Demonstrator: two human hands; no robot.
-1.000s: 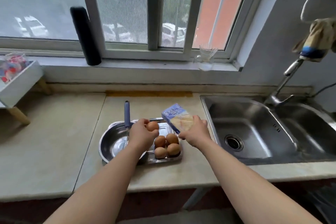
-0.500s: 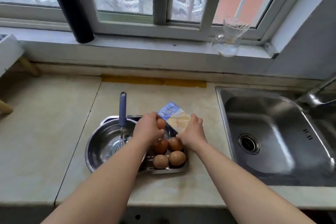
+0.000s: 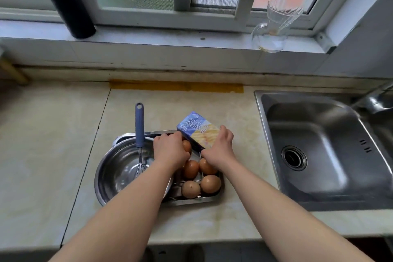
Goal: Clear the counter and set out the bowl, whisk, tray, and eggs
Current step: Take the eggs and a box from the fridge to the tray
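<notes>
Head view: your left hand point(image 3: 170, 152) is curled round one egg point(image 3: 187, 146), and your right hand point(image 3: 220, 144) clasps the blue-and-yellow box point(image 3: 198, 131) by its near end. Versus a second ago, both hands have dropped to the far end of the tray point(image 3: 197, 201). The box is tilted over its far right corner. Four more eggs point(image 3: 190, 168) lie in the tray, and the bowl point(image 3: 114, 168) with the whisk point(image 3: 139, 125) covers its left side. Looks like the last egg is going in. The box isn't on the set-out list, so it probably has to go.
</notes>
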